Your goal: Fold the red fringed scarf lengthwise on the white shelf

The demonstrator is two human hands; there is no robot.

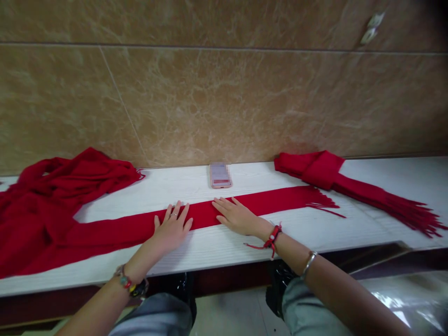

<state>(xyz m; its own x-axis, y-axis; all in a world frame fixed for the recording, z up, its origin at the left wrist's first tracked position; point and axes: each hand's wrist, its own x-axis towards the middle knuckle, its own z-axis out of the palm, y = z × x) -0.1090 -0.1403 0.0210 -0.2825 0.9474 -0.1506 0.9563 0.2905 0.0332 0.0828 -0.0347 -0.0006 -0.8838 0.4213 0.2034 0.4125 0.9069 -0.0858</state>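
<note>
A long red scarf (280, 200) lies stretched in a flat strip along the white table, its fringed end to the right. My left hand (172, 229) rests on the strip's near edge with fingers spread, a ring on one of them. Flat on the same strip, a little further right, is my right hand (238, 217), fingers stretched out. Neither hand grips the cloth. To the left the strip runs into a loose heap of red fabric (70, 182); whether that is all one piece I cannot tell.
A folded red scarf (322, 170) with fringe lies at the right. Against the tiled wall (210, 102) a phone (220, 175) stands or lies at the table's back. The white table (217, 252) ends just before my knees. A dark ledge (378, 256) is at front right.
</note>
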